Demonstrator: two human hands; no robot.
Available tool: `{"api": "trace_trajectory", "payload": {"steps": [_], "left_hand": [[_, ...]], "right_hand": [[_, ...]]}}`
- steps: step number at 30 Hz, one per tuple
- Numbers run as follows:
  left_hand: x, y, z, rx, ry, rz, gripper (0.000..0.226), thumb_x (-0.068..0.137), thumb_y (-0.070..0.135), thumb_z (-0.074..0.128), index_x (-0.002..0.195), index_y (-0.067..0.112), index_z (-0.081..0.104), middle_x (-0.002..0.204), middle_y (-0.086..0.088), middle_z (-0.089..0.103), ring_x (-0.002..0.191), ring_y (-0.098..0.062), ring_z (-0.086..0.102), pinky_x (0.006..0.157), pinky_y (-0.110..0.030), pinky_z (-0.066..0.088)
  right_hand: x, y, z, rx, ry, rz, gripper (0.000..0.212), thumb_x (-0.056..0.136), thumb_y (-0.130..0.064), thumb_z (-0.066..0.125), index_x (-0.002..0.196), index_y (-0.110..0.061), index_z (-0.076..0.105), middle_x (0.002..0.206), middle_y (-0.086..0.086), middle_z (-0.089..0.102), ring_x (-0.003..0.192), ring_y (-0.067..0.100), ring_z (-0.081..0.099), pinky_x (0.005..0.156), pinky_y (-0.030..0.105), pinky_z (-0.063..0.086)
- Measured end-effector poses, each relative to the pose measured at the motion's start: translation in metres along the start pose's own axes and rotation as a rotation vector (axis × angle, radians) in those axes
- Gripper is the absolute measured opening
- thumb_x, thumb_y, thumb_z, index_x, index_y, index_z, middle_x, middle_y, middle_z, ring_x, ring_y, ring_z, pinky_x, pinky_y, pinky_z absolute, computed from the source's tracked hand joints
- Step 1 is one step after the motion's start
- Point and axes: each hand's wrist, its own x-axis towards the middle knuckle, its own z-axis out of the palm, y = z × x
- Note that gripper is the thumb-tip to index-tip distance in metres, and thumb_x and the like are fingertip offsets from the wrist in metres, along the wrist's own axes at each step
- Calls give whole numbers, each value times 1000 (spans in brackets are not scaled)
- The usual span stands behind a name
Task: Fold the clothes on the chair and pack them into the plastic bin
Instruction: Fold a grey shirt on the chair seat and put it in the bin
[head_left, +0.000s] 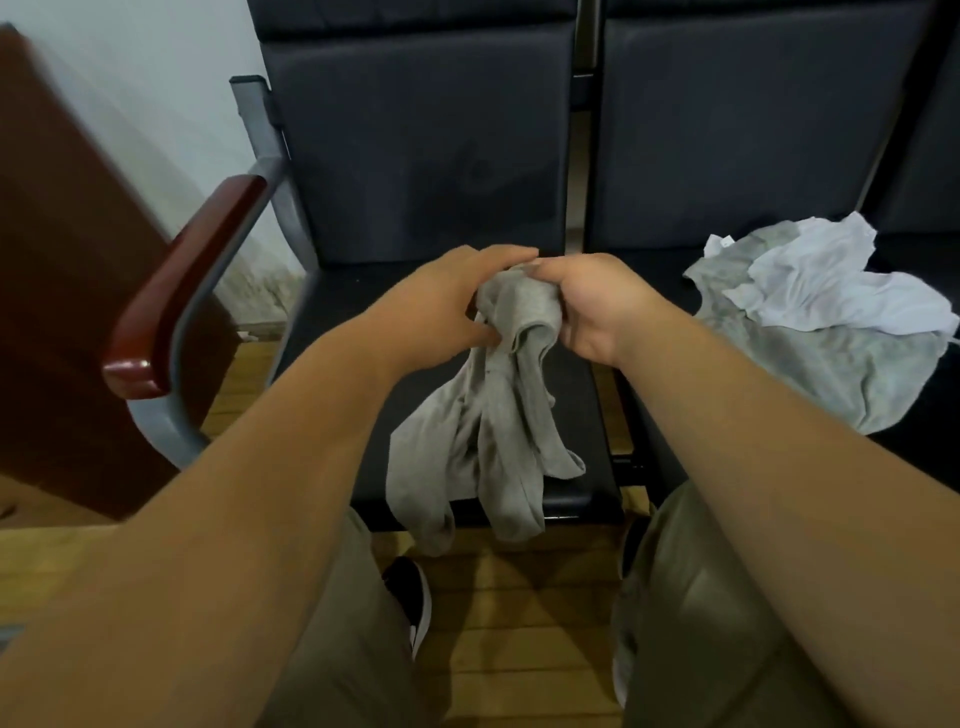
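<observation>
Above the chair seat (343, 312), left hand (441, 306) and right hand (597, 306) both have the grip closed on the bunched top of the grey garment (493, 415), whose long axis trails toward the person, over the seat's front edge.

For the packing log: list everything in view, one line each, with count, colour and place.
held garment: 1, grey, bunched in both hands, hanging over the left seat's front edge
loose garment: 1, grey, crumpled on the right seat
white garment: 1, white, lying on the loose garment
seats: 2 plainly seen, black, side by side
armrest: 1, red-brown wood on a grey metal frame, left of the left seat
wooden panel: 1, dark brown, far left
floor: light brown wood, under the seats
shoe: 1, black, on the floor
trousers: olive, bottom of view
left hand: grips the held garment's top
right hand: grips it from the other side
</observation>
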Motion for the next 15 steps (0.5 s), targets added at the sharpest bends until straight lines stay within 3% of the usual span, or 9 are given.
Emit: {"api": "trace_trajectory", "payload": {"steps": [2, 4, 6, 8, 10, 12, 15], "left_hand": [[5, 0, 1, 2, 87, -12, 62, 95, 26, 75, 146, 52, 51, 124, 19, 65, 109, 1, 64, 104, -36, 54], [6, 3, 0, -49, 169, -11, 35, 101, 22, 67, 128, 43, 70, 114, 21, 72, 103, 4, 66, 100, -30, 56], [7, 7, -3, -148, 221, -60, 21, 103, 23, 62, 107, 38, 77, 99, 19, 75, 94, 1, 70, 91, -30, 59], [9, 11, -5, -248, 276, -163, 21, 104, 31, 58, 89, 28, 73, 80, 13, 72, 73, -2, 68, 74, -28, 58], [12, 16, -4, -344, 318, -255, 40, 106, 43, 56, 75, 17, 58, 66, 7, 58, 60, -7, 52, 60, -25, 47], [11, 24, -5, -535, 312, -351, 47, 104, 53, 59, 81, 12, 64, 71, -2, 61, 62, -12, 55, 56, -22, 48], [9, 29, -5, -741, 296, -430, 51, 102, 50, 65, 105, 1, 75, 93, -10, 80, 80, -17, 77, 67, -20, 59]], "right_hand": [[0, -1, -4, 48, -8, 75, 28, 105, -3, 48, 121, 6, 69, 113, 22, 77, 100, 32, 78, 79, 42, 66], [1, -2, -10, 77, -6, 117, 30, 104, -3, 47, 121, 6, 70, 114, 22, 77, 102, 32, 77, 88, 44, 65], [3, -3, -15, 108, -5, 133, 31, 103, -3, 48, 125, 6, 67, 116, 22, 76, 105, 32, 77, 89, 46, 64], [4, -2, -16, 14, 5, 115, 30, 105, -11, 52, 127, 3, 66, 117, 15, 75, 97, 25, 77, 80, 40, 64], [4, -1, -14, -282, 30, 44, 34, 108, -32, 56, 124, -7, 70, 113, 8, 76, 87, 20, 74, 74, 34, 61], [1, -1, -11, -495, 24, -35, 45, 106, -55, 54, 121, -17, 73, 111, 3, 80, 97, 20, 77, 90, 41, 61], [-5, 0, -4, -445, -119, -49, 59, 97, -72, 56, 128, -25, 72, 117, 0, 79, 111, 20, 76, 104, 48, 55]]}}
